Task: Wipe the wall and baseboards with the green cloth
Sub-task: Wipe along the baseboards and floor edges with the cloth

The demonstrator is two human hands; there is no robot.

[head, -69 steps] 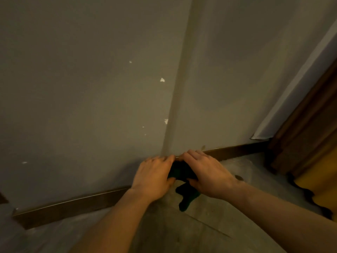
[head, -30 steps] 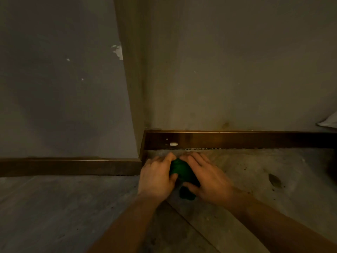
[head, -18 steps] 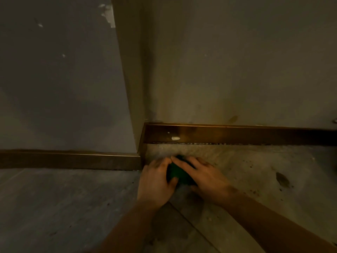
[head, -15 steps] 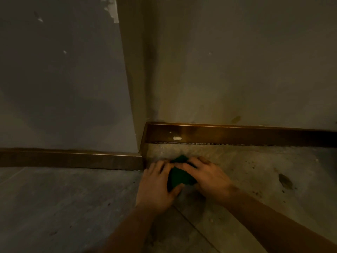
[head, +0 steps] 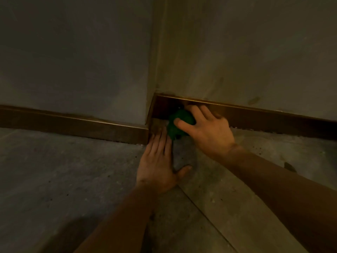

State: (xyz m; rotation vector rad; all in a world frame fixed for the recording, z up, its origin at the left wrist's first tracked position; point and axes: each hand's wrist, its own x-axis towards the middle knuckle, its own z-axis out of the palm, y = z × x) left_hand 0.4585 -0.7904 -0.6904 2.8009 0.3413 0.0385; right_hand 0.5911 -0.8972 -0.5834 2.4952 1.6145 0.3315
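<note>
Dim, warm light, view angled down at an outside wall corner. Right hand (head: 207, 130) clasps the bunched green cloth (head: 179, 121), fingers (head: 197, 111) curled over its top and thumb across its front, pressing it against the baseboard (head: 264, 117) just right of the corner, low where the board meets the floor (head: 63, 170). Cloth is a tight wad, mostly covered by the hand; its lower edge hangs to about floor level, whether it touches cannot be told. Left hand (head: 158, 165) lies flat, palm down on the floor, fingers together and pointing at the corner, thumb splayed to the right; it grips nothing, released. Its fingertips sit just beside the cloth's lower left edge, contact not clear. Both forearms bare, entering from the bottom of the view. Wall (head: 246, 52) is grey and smudged, with a small dark mark just above the baseboard at far right. A 2nd run of baseboard (head: 73, 123) extends left from the corner, brown with a brighter top edge. Floor is grey, gritty, speckled with small debris near the right baseboard; a joint line runs diagonally from below the left hand toward bottom right.
</note>
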